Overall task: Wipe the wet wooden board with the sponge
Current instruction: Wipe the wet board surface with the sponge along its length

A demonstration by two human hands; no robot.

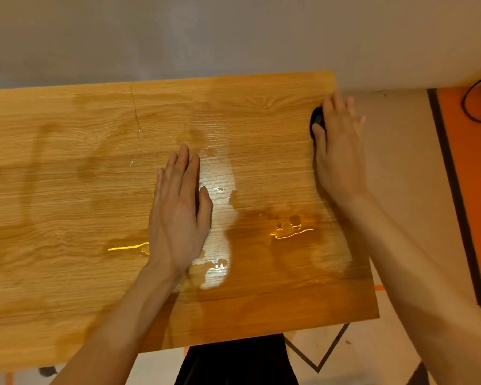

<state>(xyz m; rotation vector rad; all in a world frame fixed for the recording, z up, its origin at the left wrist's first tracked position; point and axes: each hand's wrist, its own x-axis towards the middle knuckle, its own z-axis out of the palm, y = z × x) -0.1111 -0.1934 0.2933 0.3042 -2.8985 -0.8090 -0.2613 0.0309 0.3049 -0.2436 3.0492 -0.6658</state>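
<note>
You are bracing the wet light-brown wooden board (95, 190) with your flat, straight-fingered left hand (178, 215); your right hand (339, 151), fingers curled, is covering a dark sponge (316, 118) at the edge. Next, sweep it across the puddles (220, 176).

- Lighting: warm and yellowish, moderate in brightness; the wall (178, 31) above is dim and grey.
- Glare: a pale reflection lies on the wet patch (220, 190) of the table (67, 190); thin bright streaks glint lower down.
- Shadows: soft shadows lie under both forearms.
- Sharpness: slightly soft overall; the right hand (338, 151) shows blur at the fingertips.
- Distortion: table edges bow toward the frame borders.
</note>
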